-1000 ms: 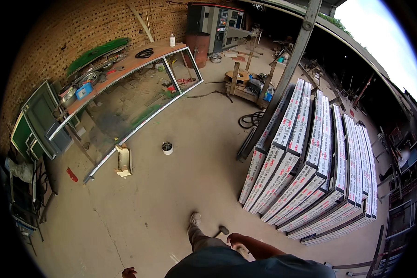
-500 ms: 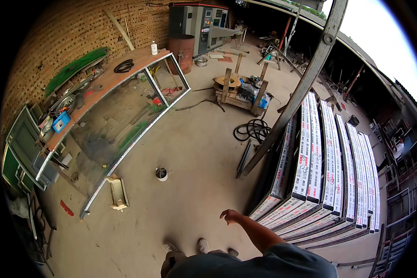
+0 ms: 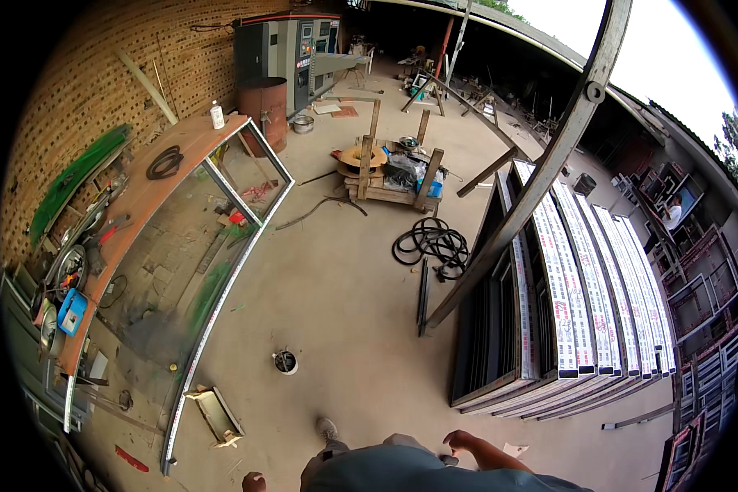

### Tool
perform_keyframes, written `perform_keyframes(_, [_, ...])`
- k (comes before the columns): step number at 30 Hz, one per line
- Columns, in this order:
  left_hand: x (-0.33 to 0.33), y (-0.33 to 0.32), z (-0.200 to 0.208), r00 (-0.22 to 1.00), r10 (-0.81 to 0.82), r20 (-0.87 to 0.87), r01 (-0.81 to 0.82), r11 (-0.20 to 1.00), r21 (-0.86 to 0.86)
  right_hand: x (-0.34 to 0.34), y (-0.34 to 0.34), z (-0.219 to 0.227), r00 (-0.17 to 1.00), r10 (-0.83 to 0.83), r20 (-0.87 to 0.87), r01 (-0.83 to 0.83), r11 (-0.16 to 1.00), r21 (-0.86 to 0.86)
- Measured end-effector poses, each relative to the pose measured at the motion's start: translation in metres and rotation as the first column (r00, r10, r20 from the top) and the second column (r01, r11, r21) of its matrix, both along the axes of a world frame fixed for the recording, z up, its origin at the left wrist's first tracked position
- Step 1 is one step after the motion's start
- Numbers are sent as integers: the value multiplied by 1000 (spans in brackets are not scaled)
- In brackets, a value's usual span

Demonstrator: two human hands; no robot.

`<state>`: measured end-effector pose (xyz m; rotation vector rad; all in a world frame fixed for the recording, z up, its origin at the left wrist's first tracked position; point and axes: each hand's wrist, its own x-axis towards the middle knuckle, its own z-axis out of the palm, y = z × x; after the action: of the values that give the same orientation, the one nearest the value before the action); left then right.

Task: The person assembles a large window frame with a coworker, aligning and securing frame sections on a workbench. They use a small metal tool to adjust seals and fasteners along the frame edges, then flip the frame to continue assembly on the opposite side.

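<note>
A right hand [image 3: 459, 443] hangs loosely curled, seemingly empty; the left hand's [image 3: 254, 482] state is unclear. Stacked frames [image 3: 562, 295] look stiff, probably heavy, best held by their edges.

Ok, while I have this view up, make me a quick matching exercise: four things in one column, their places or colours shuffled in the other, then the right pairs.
Column one
1. right hand
2. drum
3. bottle
4. stacked frames

Column two
A. white edges with red and black marks
B. standing on the brown tabletop
C. low in the picture, near its lower edge
D. rusty brown, beside the grey machine

Right pairs: 1-C, 2-D, 3-B, 4-A
</note>
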<state>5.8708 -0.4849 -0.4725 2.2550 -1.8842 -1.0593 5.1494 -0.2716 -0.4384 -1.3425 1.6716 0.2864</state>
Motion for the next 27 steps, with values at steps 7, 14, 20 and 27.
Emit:
perform_keyframes(7, [-57, -299, 60, 969, 0, -247, -65, 965, -253, 44, -63, 20, 768, -595, 238, 631, 766, -121])
perform_keyframes(14, [-183, -368, 44, 925, -239, -296, 212, 970, -121, 76, -111, 50, 596, -780, 190, 799, 601, -39])
perform_keyframes(20, [-290, -369, 73, 790, -541, -289, 598, 785, 164, 60, -61, -28, 997, -80, -1, 79, 980, 184])
perform_keyframes(27, [-284, -490, 35, 942, -227, -248, 297, 907, 297, -42, -193, -100, 914, 371, 162, -395, 905, 157])
